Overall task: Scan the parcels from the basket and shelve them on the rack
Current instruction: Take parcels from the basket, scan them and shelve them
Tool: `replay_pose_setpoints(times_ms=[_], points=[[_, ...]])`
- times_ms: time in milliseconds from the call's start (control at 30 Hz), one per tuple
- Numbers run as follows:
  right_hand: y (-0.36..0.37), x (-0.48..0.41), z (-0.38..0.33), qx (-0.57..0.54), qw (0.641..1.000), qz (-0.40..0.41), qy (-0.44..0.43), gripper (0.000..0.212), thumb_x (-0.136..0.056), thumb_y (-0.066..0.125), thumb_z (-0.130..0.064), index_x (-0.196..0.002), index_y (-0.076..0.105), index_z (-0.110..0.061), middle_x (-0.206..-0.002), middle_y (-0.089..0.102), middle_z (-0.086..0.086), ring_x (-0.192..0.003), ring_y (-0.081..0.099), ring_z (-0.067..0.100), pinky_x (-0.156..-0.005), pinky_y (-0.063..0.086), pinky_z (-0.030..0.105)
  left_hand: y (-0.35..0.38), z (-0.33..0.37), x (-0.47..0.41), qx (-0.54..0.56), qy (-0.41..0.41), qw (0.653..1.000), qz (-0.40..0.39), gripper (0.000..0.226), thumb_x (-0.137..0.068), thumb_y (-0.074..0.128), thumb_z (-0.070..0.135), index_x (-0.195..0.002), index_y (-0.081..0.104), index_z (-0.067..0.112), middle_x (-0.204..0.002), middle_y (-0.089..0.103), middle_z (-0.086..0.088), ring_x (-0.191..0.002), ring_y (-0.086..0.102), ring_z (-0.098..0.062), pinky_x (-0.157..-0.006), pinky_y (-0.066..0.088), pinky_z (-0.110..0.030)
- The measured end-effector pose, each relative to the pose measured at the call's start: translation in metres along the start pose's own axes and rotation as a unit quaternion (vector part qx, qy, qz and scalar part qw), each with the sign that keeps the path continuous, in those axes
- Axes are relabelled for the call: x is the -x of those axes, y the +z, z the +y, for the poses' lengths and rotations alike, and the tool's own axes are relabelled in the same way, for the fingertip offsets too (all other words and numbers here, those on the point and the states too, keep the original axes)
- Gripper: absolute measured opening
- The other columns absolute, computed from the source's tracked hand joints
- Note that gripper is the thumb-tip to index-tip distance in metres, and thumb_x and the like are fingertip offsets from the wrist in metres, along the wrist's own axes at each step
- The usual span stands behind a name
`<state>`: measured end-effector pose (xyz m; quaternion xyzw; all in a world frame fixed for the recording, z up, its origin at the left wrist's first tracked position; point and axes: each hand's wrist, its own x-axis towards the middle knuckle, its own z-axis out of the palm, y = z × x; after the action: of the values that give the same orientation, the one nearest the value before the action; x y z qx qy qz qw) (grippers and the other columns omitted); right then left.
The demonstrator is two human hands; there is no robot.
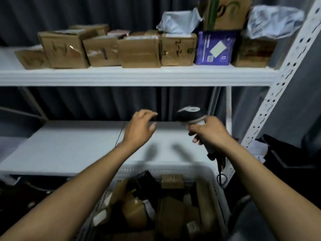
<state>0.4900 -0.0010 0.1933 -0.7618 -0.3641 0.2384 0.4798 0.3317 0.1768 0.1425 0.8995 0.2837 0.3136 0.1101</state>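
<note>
The person's left hand [140,126] hovers palm down over the white lower shelf [69,145] of the rack [278,94], its fingers [149,113] apart and loosely bent, closed on nothing. Just to the right of them, the right hand [210,132] grips a scanner [190,114] by its pale handle, fingers curled tightly round it, with the black head rising above the knuckles and pointing toward the back of the rack. A dark cable [221,173] hangs from the bottom of the handle, below that hand. Beneath both hands and nearer the person stands the white perforated basket [173,166], heaped with brown parcels [171,211] and a few dark ones, all blurred. Well above the fingers, the upper shelf [132,76] carries a row of taped cardboard boxes [139,49] side by side. A blue box [215,47] stands toward the right end of the row, with another carton and crumpled grey bags [178,21] stacked on top.
</note>
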Motion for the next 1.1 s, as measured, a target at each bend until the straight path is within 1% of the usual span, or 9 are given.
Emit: replay_pose_setpoints(times_ms=[167, 333, 400, 500, 667, 833, 933, 1000, 1100], points=[[0.051, 0.006, 0.060, 0.072, 0.994, -0.055, 0.060, 0.011, -0.081, 0.069, -0.015, -0.089, 0.070, -0.007, -0.073, 0.074, 0.008, -0.049, 0.065, 0.017, -0.052, 0.054, 0.029, 0.053, -0.060, 0.083, -0.012, -0.116, 0.982, -0.148, 0.044, -0.090, 0.062, 0.026, -0.133, 0.055, 0.022, -0.134, 0.053, -0.004, -0.125, 0.048, -0.024, -0.102, 0.040, -0.032], [0.082, 0.012, 0.095, 0.129, 0.982, -0.095, 0.100, 0.016, -0.081, 0.069, -0.019, -0.083, 0.070, -0.003, -0.074, 0.074, 0.013, -0.062, 0.069, 0.027, -0.069, 0.056, 0.037, 0.094, -0.108, 0.140, -0.009, -0.233, 0.934, -0.272, 0.055, -0.090, 0.063, 0.036, -0.140, 0.047, 0.019, -0.137, 0.049, -0.010, -0.125, 0.048, -0.029, -0.104, 0.039, -0.034], [0.091, 0.014, 0.107, 0.127, 0.981, -0.096, 0.115, 0.016, -0.082, 0.069, -0.018, -0.084, 0.069, -0.002, -0.073, 0.073, 0.014, -0.064, 0.069, 0.027, -0.065, 0.055, 0.035, 0.107, -0.118, 0.156, -0.020, -0.247, 0.918, -0.310, 0.057, -0.091, 0.062, 0.037, -0.142, 0.045, 0.019, -0.135, 0.050, -0.012, -0.122, 0.050, -0.030, -0.101, 0.041, -0.032], [0.105, 0.020, 0.126, 0.129, 0.976, -0.102, 0.144, 0.014, -0.083, 0.067, -0.017, -0.082, 0.067, -0.003, -0.066, 0.070, 0.009, -0.055, 0.064, 0.017, -0.049, 0.046, 0.019, 0.130, -0.128, 0.183, -0.013, -0.248, 0.900, -0.358, 0.060, -0.091, 0.062, 0.035, -0.145, 0.041, 0.016, -0.140, 0.046, -0.014, -0.125, 0.047, -0.030, -0.100, 0.039, -0.030], [0.122, 0.030, 0.152, 0.096, 0.970, -0.126, 0.184, 0.015, -0.083, 0.071, -0.019, -0.079, 0.067, -0.005, -0.058, 0.068, 0.010, -0.043, 0.060, 0.012, -0.045, 0.045, 0.022, 0.155, -0.140, 0.224, 0.002, -0.261, 0.867, -0.424, 0.054, -0.090, 0.062, 0.038, -0.137, 0.048, 0.017, -0.139, 0.050, -0.012, -0.127, 0.045, -0.030, -0.101, 0.041, -0.030], [0.133, 0.034, 0.165, 0.105, 0.960, -0.152, 0.208, 0.019, -0.083, 0.071, -0.022, -0.075, 0.068, -0.005, -0.060, 0.070, 0.014, -0.046, 0.062, 0.017, -0.053, 0.049, 0.026, 0.166, -0.152, 0.241, -0.031, -0.236, 0.861, -0.450, 0.074, -0.083, 0.060, 0.059, -0.144, 0.039, 0.023, -0.143, 0.046, -0.010, -0.126, 0.041, -0.034, -0.103, 0.037, -0.036], [0.137, 0.033, 0.168, 0.105, 0.960, -0.153, 0.208, 0.016, -0.083, 0.071, -0.020, -0.075, 0.067, -0.007, -0.052, 0.067, 0.007, -0.046, 0.062, 0.017, -0.053, 0.048, 0.025, 0.164, -0.150, 0.242, -0.011, -0.252, 0.855, -0.453, 0.081, -0.074, 0.066, 0.058, -0.143, 0.036, 0.030, -0.142, 0.044, -0.007, -0.128, 0.035, -0.033, -0.102, 0.033, -0.036], [0.140, 0.031, 0.166, 0.101, 0.962, -0.147, 0.209, 0.017, -0.085, 0.069, -0.020, -0.075, 0.068, -0.007, -0.051, 0.066, 0.007, -0.048, 0.063, 0.019, -0.051, 0.047, 0.023, 0.152, -0.144, 0.238, 0.025, -0.278, 0.858, -0.432, 0.089, -0.064, 0.064, 0.062, -0.142, 0.036, 0.032, -0.142, 0.043, -0.005, -0.130, 0.033, -0.032, -0.104, 0.034, -0.039], [0.144, 0.032, 0.158, 0.058, 0.970, -0.127, 0.197, 0.021, -0.085, 0.069, -0.022, -0.073, 0.065, -0.006, -0.051, 0.066, 0.006, -0.047, 0.063, 0.018, -0.047, 0.046, 0.021, 0.127, -0.135, 0.230, 0.079, -0.298, 0.880, -0.360, 0.093, -0.069, 0.076, 0.053, -0.148, 0.032, 0.027, -0.147, 0.040, -0.004, -0.134, 0.035, -0.026, -0.105, 0.034, -0.031]])
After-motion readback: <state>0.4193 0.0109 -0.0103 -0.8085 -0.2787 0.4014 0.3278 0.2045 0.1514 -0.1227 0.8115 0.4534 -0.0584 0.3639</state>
